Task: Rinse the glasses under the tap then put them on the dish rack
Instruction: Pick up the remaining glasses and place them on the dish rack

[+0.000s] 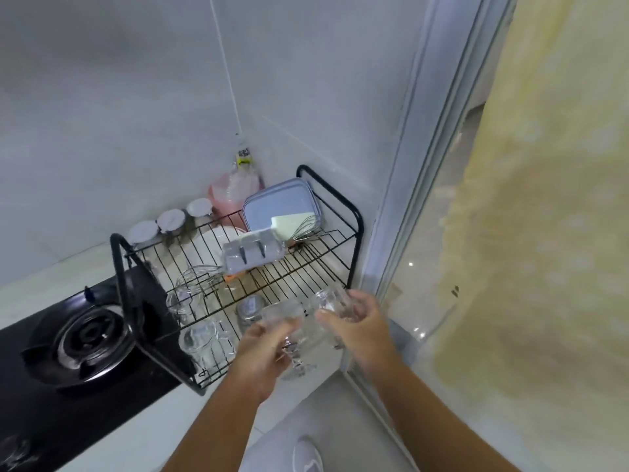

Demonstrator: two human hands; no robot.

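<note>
My left hand (262, 352) grips a clear footed glass (289, 321) in front of the black wire dish rack (306, 264). My right hand (357, 321) holds a second clear glass (332, 299), tilted, just to the right of the first, at the rack's near right corner. Both glasses hover over the rack's front edge. On the rack stand other clear glasses: one (200, 342) at the near left, one (250, 310) upside down in the middle, and one (180, 299) further left.
The rack's top tier carries a grey ice tray (252, 255), a whisk (304, 229), a lidded container (282, 206) and white plates (214, 243). A gas stove burner (85, 342) sits left of the rack. Wall close behind; a glass door frame (401, 233) on the right.
</note>
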